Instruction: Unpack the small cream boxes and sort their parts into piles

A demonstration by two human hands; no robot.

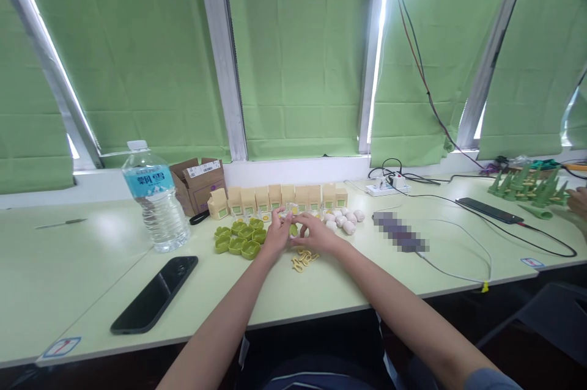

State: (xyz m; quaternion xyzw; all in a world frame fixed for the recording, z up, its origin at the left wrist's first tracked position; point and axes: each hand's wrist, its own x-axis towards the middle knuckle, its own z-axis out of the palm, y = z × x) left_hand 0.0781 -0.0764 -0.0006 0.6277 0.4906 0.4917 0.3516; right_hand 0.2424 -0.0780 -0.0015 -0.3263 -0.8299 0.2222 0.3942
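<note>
My left hand [277,233] and my right hand [316,232] meet over the middle of the table, both closed around a small green piece [293,230]. Something whitish shows beneath that piece, but fingers hide most of it. Left of my hands sit several green scalloped cups [236,246]. To the right lies a group of white, rounded pieces [349,227]. Several yellow ring-like pieces [301,260] are piled just in front of my hands. A row of small tan boxes [261,199] stands behind, with clear pieces [290,207] before it.
A large water bottle [160,213] and a black phone [155,295] are at left, near an open cardboard box [202,188]. At right are a power strip [387,189], cables, a dark phone [490,210] and green cone-shaped pieces [527,185] beside another person's hand [578,200].
</note>
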